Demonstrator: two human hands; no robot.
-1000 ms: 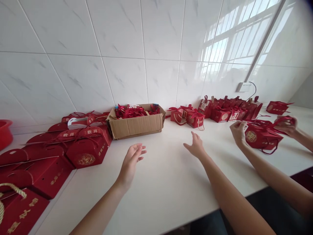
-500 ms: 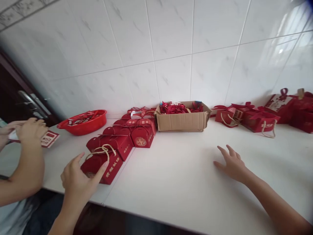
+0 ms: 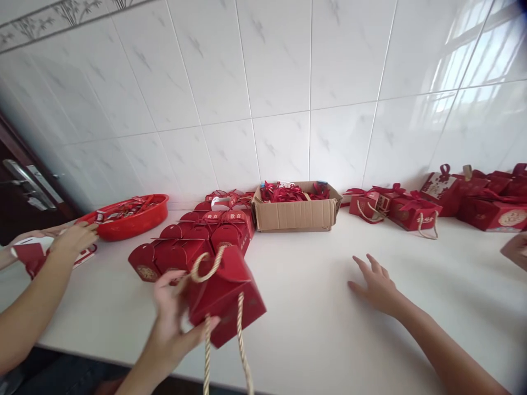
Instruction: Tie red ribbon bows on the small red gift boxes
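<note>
My left hand (image 3: 171,323) grips a red gift box (image 3: 230,296) by its sides, thumb at the near face and fingers at the far left. The box is tilted above the table, and its beige rope handles (image 3: 242,340) hang loose, one strand looping over the top. Right behind it stand several closed red gift boxes (image 3: 181,247) in a cluster. My right hand (image 3: 374,285) hovers over the white table with nothing in it, fingers spread.
A cardboard box (image 3: 294,215) of red ribbons stands against the tiled wall. Left of it sits a red basin (image 3: 135,225) of small wrapped items, near a co-worker's hands (image 3: 74,238). Ribboned boxes (image 3: 415,211) line the right. Another person's hand (image 3: 516,251) enters there.
My left hand has picked up the nearest gift box, moved it right and tilted it. My right hand stays open. The co-worker's hand has shifted toward the basin; another hand has appeared at right.
</note>
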